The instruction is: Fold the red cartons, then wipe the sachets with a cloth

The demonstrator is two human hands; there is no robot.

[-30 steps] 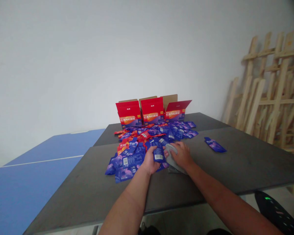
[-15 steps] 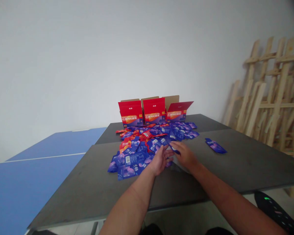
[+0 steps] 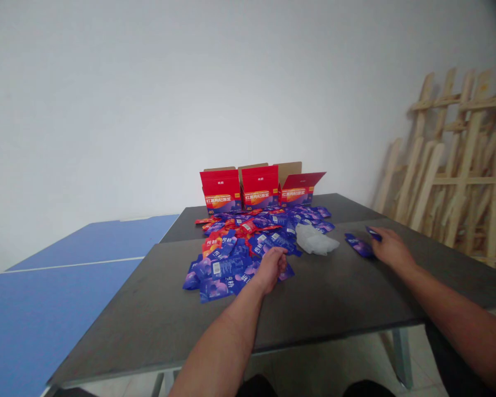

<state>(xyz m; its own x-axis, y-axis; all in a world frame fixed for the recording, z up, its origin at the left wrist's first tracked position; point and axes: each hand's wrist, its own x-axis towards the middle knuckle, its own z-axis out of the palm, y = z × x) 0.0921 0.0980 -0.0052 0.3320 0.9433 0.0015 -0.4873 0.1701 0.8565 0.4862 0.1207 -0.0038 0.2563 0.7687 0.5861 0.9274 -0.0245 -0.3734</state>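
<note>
My right hand (image 3: 392,248) is out at the right of the dark table, closed on a purple pouch (image 3: 373,234). Just left of it, another purple pouch (image 3: 359,245) lies flat on the table. My left hand (image 3: 271,269) rests at the near right edge of a loose pile of purple and red pouches (image 3: 231,267), its fingers curled in. Whether those fingers grip a pouch is hidden. A crumpled translucent plastic bag (image 3: 315,240) lies between my two hands.
Three open red boxes, the left (image 3: 222,193), middle (image 3: 260,188) and right (image 3: 298,190), stand in a row behind the pouches. A blue table (image 3: 74,264) adjoins on the left. Wooden easels (image 3: 458,176) lean against the wall at right.
My right hand has moved right, away from my left hand, carrying a pouch to beside the lone one. The plastic bag is now in plain view. My left fingers have curled in.
</note>
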